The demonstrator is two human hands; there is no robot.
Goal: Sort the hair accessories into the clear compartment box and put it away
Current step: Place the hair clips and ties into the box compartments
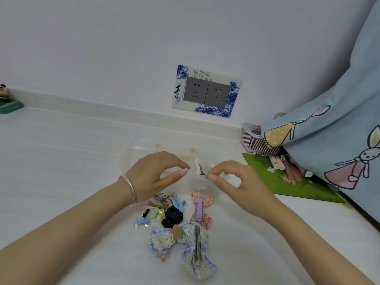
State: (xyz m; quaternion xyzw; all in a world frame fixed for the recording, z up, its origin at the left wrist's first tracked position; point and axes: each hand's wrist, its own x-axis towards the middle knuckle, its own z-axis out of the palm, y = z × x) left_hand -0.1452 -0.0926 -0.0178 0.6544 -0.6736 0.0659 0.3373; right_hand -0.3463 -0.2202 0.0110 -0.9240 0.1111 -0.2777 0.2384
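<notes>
The clear compartment box [131,155] lies on the white surface under both hands. A white hair clip [198,168] with a dark metal part stands in it. My left hand [156,175] hovers over the box, thumb and forefinger apart and holding nothing, their tips just left of the clip. My right hand [232,184] pinches thumb and forefinger together at the clip's right side. In front of the box is a pile of accessories: a black claw clip [171,218], a purple clip [199,208] on a floral bow, blue clips [177,202] and two blue gingham lace bows [174,237].
A green mat [298,190] with pens [287,169] lies at the right, with a pink basket [253,140] behind it. Blue rabbit-print bedding [329,120] hangs over the right side. A wall socket [206,91] is straight ahead. A small figurine [7,99] stands far left.
</notes>
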